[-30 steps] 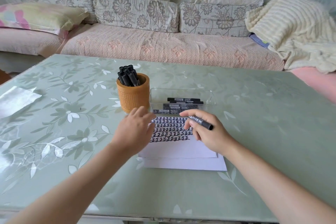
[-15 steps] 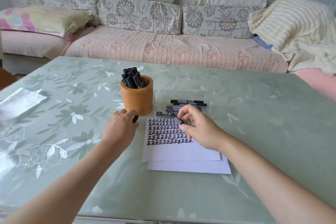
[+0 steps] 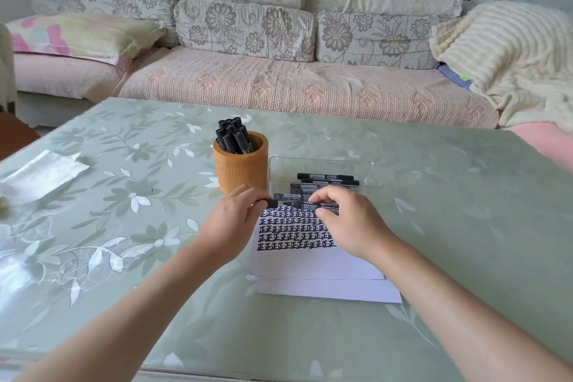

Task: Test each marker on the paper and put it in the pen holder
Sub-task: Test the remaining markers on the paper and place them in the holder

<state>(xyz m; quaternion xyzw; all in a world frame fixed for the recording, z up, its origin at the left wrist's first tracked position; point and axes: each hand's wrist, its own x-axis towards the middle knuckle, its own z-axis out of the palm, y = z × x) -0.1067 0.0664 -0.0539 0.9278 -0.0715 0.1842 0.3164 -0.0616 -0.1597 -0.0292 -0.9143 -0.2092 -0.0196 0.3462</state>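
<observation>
Over the top edge of the paper (image 3: 316, 263), you hold one black marker (image 3: 294, 204) flat, so it lies sideways between your two hands. Your left hand (image 3: 231, 223) pinches the left end of it, with the fingers (image 3: 248, 195) curled in on that end. Your right hand (image 3: 350, 220) grips the right end, with its fingers (image 3: 325, 195) bent over the top and the thumb below. You cannot see the right tip of the marker (your hand hides it).

Your paper is white and lies flat on the table (image 3: 434, 195). Rows of thick black marks fill its top half. A second white sheet (image 3: 328, 291) peeks out from under it on the near side.

The pen holder (image 3: 240, 170) is a round orange-brown cup. It stands just behind your left hand. A bunch of black markers (image 3: 232, 136) stands in it, caps up. Just to the right of the cup is a clear tray (image 3: 369, 170), and more black markers (image 3: 325, 177) lie flat in it, right behind the one you hold.

The table has a green cover with white flowers. Behind it is a long sofa (image 3: 279, 87), with a fluffy cream blanket (image 3: 502, 49) at its right end.
</observation>
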